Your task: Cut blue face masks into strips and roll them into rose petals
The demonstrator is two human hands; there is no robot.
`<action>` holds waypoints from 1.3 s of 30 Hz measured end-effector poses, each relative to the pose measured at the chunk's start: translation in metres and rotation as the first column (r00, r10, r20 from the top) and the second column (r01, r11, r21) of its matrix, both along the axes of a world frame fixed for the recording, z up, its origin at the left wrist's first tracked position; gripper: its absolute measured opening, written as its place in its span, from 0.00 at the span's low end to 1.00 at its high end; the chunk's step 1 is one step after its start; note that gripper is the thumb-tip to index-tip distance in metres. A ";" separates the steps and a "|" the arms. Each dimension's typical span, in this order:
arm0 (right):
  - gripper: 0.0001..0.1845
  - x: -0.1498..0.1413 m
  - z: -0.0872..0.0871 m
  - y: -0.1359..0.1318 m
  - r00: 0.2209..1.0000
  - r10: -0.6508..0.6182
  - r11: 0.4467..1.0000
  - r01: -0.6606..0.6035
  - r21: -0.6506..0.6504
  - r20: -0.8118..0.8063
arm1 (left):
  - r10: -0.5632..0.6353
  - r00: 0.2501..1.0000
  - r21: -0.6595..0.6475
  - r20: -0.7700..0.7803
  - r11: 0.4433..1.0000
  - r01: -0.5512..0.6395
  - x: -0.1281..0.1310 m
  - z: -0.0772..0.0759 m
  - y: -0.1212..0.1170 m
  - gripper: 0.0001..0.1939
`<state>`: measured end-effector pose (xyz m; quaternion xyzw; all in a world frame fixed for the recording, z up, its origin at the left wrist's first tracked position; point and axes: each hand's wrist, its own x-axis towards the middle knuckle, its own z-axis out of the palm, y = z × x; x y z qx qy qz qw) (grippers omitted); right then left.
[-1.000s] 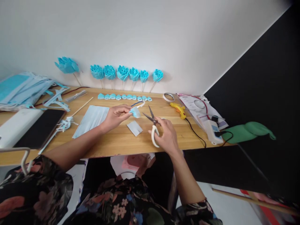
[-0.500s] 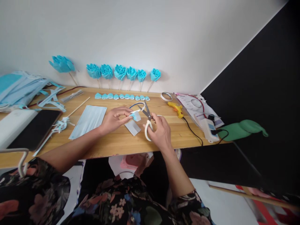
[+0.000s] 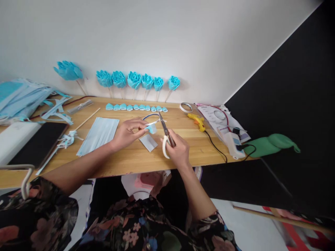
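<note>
My left hand (image 3: 130, 133) pinches a small piece of blue and white mask fabric (image 3: 151, 129) between thumb and fingers. A thin white strip reaches from that piece toward the scissors. My right hand (image 3: 178, 146) grips white-handled scissors (image 3: 165, 129), their blades close together and pointing up and away, right at the strip. Below the fabric, a pale rectangular piece (image 3: 148, 142) lies on the wooden table (image 3: 125, 157). Behind my hands runs a row of several small folded blue petals (image 3: 136, 107). A pleated face mask (image 3: 101, 134) lies left of my left hand.
Several blue fabric roses (image 3: 134, 81) on sticks lean along the wall. At right are a tape roll (image 3: 186, 107), a yellow glue gun (image 3: 196, 121) and a power strip (image 3: 235, 144). At left lie a phone (image 3: 39, 144), stacked masks (image 3: 22, 99) and fabric scraps (image 3: 58, 109).
The scissor blades, spread apart before, have come together at the strip. The fabric piece in my left hand has turned slightly, and my left hand has barely moved.
</note>
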<state>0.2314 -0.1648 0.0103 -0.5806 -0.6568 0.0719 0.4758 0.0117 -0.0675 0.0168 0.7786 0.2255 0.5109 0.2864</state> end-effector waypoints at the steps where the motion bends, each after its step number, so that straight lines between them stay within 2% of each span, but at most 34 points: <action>1: 0.19 0.001 0.001 0.000 0.997 0.007 1.000 -0.007 -0.007 -0.077 | 0.011 1.000 0.009 -0.006 1.000 -0.011 0.000 0.001 0.000 0.11; 4: 0.22 0.009 0.006 0.006 0.962 0.004 0.999 -0.017 -0.044 -0.274 | 0.022 0.999 0.065 -0.033 0.998 -0.020 -0.001 0.003 -0.001 0.11; 7: 0.25 0.013 0.010 0.014 0.939 -0.022 0.996 -0.007 -0.084 -0.343 | -0.006 0.997 0.159 -0.074 0.987 0.018 -0.002 0.006 -0.004 0.10; 11: 0.28 0.003 0.012 0.019 0.939 -0.012 0.998 -0.012 -0.069 -0.343 | -0.050 0.991 0.249 -0.123 0.965 0.079 -0.002 0.007 -0.007 0.06; 15: 0.26 -0.009 0.013 0.018 0.964 -0.037 0.999 0.029 -0.037 -0.262 | -0.072 0.987 0.310 -0.146 0.944 0.115 -0.001 0.006 -0.009 0.05; 20: 0.22 -0.010 0.014 0.019 0.985 -0.074 0.996 0.066 -0.058 -0.154 | -0.058 0.979 0.305 -0.198 0.945 0.118 0.001 0.005 -0.010 0.09; 28: 0.25 -0.009 0.014 0.014 0.973 -0.076 0.997 0.068 -0.044 -0.216 | -0.023 0.980 0.277 -0.196 0.958 0.078 0.000 0.006 -0.009 0.12; 34: 0.25 -0.010 0.010 0.016 0.984 -0.081 0.996 0.074 -0.053 -0.156 | -0.076 0.982 0.283 -0.176 0.951 0.124 0.001 0.004 -0.010 0.08; 39: 0.24 -0.011 0.007 0.017 0.980 -0.091 0.994 0.080 -0.070 -0.177 | -0.078 0.974 0.238 -0.212 0.963 0.129 0.001 0.005 -0.012 0.11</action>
